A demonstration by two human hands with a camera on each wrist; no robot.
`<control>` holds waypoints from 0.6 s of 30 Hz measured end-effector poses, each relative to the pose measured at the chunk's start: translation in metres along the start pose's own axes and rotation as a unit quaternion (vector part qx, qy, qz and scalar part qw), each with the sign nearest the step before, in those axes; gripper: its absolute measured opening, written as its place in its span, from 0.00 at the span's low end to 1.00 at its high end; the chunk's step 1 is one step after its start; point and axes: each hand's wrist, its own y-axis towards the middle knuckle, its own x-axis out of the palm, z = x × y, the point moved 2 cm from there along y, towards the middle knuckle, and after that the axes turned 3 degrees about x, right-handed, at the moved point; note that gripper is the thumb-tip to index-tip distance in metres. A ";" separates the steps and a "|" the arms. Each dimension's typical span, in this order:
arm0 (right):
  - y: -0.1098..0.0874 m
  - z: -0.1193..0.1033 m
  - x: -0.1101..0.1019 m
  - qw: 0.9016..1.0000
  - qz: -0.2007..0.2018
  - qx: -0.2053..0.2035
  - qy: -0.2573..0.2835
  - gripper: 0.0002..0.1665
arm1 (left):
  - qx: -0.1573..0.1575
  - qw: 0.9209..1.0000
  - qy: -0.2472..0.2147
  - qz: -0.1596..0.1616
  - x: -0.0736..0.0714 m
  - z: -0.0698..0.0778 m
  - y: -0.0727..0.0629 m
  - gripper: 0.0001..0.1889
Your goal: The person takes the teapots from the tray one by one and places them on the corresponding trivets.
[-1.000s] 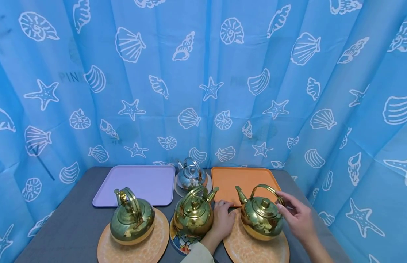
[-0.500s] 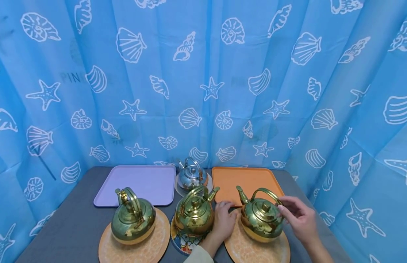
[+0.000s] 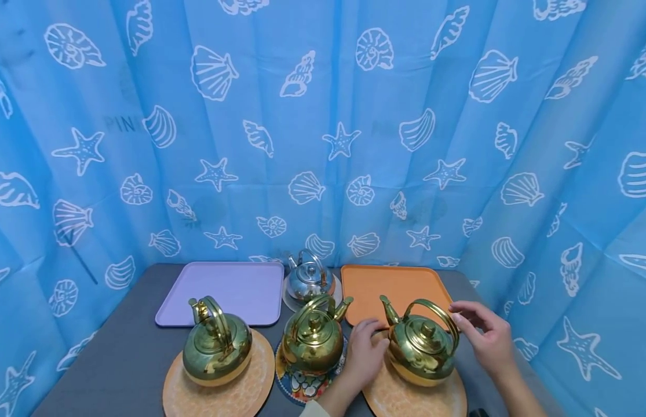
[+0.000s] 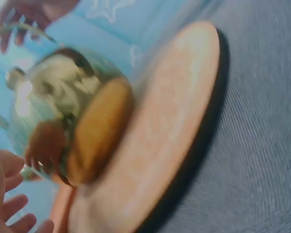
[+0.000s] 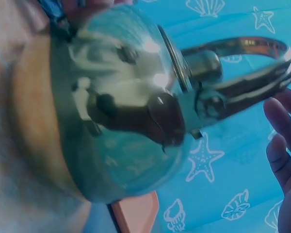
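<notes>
A gold kettle [image 3: 423, 341] with an arched handle stands on the round tan mat [image 3: 393, 385] at the right, its spout toward the upper left. My left hand [image 3: 365, 353] is beside its left side below the spout, fingers spread and relaxed, in the head view. The left wrist view shows those fingers [image 4: 12, 206] close to the kettle body; whether they touch it I cannot tell. My right hand [image 3: 486, 336] is at the right side of the handle with loosely bent, parted fingers. In the right wrist view the fingertips [image 5: 276, 114] are right by the handle [image 5: 247, 90], not wrapped round it.
Another gold kettle [image 3: 313, 341] stands on a patterned round mat [image 3: 305, 387], left of my left forearm. A third gold kettle [image 3: 216, 347] is on the left tan mat [image 3: 223, 399]. Behind are a purple tray [image 3: 223, 292], a silver kettle [image 3: 309, 281] and an orange tray [image 3: 390, 289].
The right hand has drawn slightly away from the handle. My left hand has shifted right, closer to the right kettle. The whole head view has moved a little; the kettles stay on their mats.
</notes>
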 end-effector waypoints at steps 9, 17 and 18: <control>0.015 0.013 -0.006 0.997 0.011 -0.004 -0.074 0.14 | 0.057 0.997 -0.050 -0.031 -0.021 0.043 -0.003 0.15; 0.022 0.023 -0.009 0.995 -0.013 -0.028 -0.099 0.16 | 0.153 0.987 -0.023 -0.033 -0.059 0.092 -0.007 0.15; 0.023 0.025 -0.010 0.994 -0.017 -0.029 -0.107 0.17 | 0.169 0.985 -0.011 -0.027 -0.064 0.097 -0.007 0.16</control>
